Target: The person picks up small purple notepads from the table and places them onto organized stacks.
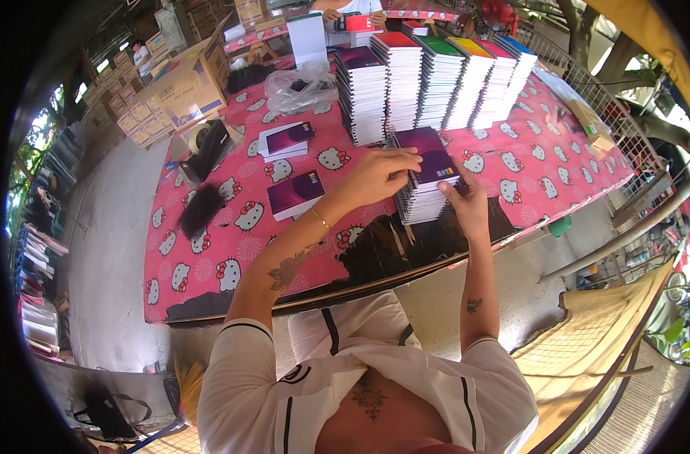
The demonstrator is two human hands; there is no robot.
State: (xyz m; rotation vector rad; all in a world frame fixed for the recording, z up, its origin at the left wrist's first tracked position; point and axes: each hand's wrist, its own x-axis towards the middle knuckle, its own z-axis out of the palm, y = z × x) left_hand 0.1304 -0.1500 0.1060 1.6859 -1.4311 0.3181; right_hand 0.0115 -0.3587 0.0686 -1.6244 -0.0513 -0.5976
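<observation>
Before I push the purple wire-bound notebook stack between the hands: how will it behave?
The purple wire-bound notebook stack may shear or tip: many notebooks are piled up. Probably heavy for its size, given the tightly packed page edges. Coils along its left side could snag.

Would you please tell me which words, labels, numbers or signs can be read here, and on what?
I leave printed wording uncopied; print shows on these:
Cardboard box: dark print, not quoted.
Nearest stack, top purple notebook: coloured corner marks, too small to read.
Nearer loose purple notebook: similar marks, too small.
White shirt: dark marking, not fully visible, unreadable.
</observation>
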